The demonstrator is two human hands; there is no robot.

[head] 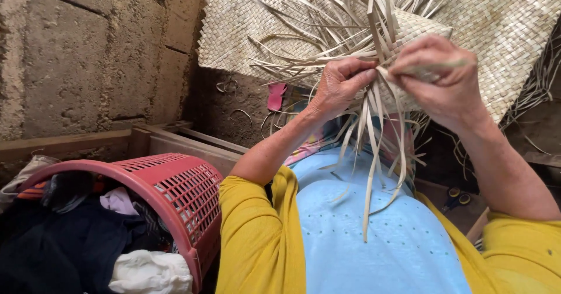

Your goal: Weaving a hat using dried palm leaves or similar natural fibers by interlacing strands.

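Up at chest height, both hands pinch strips of the half-woven palm piece (409,43): left hand (342,87), right hand (435,75). Best keep each strip taut and flat, I'd say.

I see both hands raised over the lap, working a small woven piece (418,28) of pale leaf strips (369,154). My left hand (342,84) pinches strips at its lower edge, fingers curled tight; the right hand (438,75) grips the piece from the other side, one strip pressed under the thumb. Loose ends hang down over the light blue cloth (380,235). Behind lies a large woven mat (508,19). A red plastic basket (187,189) of clothes sits at the left (scissors (454,199), I think, lie by the right arm).
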